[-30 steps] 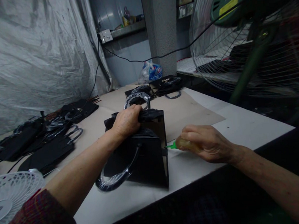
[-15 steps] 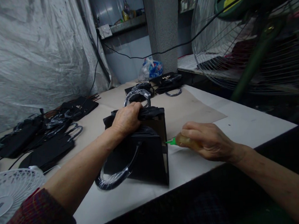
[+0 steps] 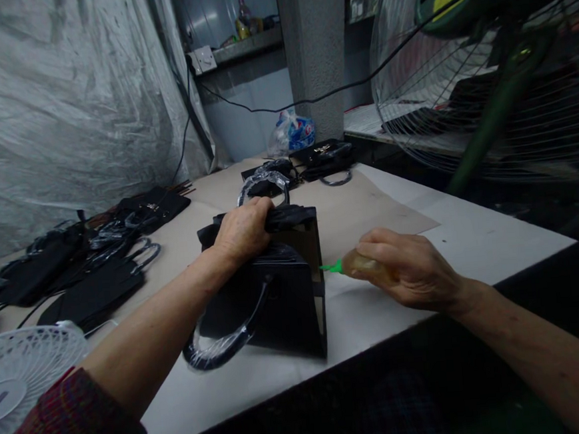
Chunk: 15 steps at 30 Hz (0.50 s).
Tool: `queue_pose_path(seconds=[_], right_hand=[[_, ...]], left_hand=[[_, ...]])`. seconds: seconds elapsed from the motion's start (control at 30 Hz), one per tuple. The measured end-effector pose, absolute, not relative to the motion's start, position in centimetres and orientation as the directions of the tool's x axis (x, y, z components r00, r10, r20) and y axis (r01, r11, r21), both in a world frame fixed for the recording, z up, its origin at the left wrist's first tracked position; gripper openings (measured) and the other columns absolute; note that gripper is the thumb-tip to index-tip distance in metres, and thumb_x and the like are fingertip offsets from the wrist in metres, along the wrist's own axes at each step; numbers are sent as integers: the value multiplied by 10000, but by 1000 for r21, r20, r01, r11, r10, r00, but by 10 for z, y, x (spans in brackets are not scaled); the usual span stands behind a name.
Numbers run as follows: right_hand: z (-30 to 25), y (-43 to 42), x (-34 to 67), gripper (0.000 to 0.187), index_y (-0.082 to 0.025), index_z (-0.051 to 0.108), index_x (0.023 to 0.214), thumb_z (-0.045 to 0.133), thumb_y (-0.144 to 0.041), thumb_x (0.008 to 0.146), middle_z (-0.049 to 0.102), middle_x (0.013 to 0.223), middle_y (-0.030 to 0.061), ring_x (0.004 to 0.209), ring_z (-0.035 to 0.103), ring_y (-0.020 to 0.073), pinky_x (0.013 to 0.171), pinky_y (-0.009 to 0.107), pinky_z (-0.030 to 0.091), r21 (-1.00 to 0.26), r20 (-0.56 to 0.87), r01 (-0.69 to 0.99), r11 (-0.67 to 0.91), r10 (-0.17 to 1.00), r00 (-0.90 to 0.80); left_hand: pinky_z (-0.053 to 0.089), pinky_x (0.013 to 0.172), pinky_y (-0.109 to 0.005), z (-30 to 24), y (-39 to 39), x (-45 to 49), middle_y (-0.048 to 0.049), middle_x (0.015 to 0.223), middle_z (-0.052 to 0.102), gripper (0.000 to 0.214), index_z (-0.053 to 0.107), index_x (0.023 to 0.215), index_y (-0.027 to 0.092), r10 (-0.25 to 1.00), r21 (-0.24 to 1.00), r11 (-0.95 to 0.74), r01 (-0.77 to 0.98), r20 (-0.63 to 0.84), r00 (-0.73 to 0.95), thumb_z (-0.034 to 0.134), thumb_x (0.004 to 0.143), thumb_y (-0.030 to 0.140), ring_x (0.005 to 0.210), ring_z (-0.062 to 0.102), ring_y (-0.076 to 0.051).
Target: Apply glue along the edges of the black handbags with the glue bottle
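Bottle (image 3: 371, 269) in the right hand (image 3: 411, 271) lifted a bit vs a sec ago, green tip (image 3: 331, 266) now at the bag (image 3: 275, 291) edge. Left hand (image 3: 243, 230) still clamped on the bag top, right wrapped round the bottle.

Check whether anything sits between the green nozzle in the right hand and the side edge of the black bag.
Nothing visible does. The right hand holds the bottle's green nozzle right at the side edge of the black bag. The left hand grips the bag's top, clear of that side.
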State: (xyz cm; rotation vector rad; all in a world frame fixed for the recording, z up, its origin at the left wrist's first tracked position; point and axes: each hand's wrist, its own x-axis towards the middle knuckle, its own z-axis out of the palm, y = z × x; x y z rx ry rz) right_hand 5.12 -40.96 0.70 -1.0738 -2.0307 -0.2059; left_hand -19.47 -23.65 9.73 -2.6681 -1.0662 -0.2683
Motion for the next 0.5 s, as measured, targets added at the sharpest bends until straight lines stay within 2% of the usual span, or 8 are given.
queue_pose_path(seconds=[0.07, 0.17, 0.23, 0.37, 0.5], right_hand=[[7, -409, 51, 126, -216, 614, 1125, 606, -218, 999, 660, 971, 61, 781, 637, 194, 682, 307, 487, -157, 756, 771, 617, 577, -308], [7, -409, 49, 95, -217, 624, 1085, 566, -240, 1013, 658, 945, 50, 732, 620, 177, 636, 294, 467, -136, 698, 772, 621, 613, -370], [7, -410, 48, 93, -221, 628, 1077, 567, -255, 1015, 651, 919, 43, 707, 607, 170, 612, 289, 454, -170, 662, 762, 625, 645, -382], [7, -411, 47, 97, -227, 636, 1083, 614, -277, 1003, 665, 951, 63, 768, 630, 194, 673, 315, 490, -268, 701, 764, 587, 663, -263], [8, -410, 44, 112, -224, 651, 1017, 602, -325, 1017, 624, 873, 36, 703, 595, 175, 620, 298, 465, -331, 605, 737, 589, 732, -313]], left_hand=[[537, 779, -367, 97, -237, -195, -74, 1129, 744, 282, 640, 1131, 219, 650, -166, -699, 696, 261, 714, 615, 855, 170, 967, 723, -275], [534, 772, -366, 97, -238, -195, -79, 1140, 746, 276, 639, 1140, 216, 657, -163, -695, 701, 253, 710, 609, 867, 178, 961, 725, -274], [533, 775, -366, 98, -238, -195, -81, 1147, 746, 295, 636, 1153, 216, 652, -163, -698, 697, 257, 713, 608, 864, 168, 968, 726, -274], [537, 786, -373, 99, -239, -196, -84, 1145, 743, 312, 641, 1156, 217, 644, -166, -701, 694, 269, 716, 618, 850, 158, 986, 724, -288], [540, 785, -374, 99, -242, -195, -84, 1147, 744, 293, 647, 1156, 216, 658, -156, -692, 705, 264, 705, 601, 871, 160, 977, 727, -288]])
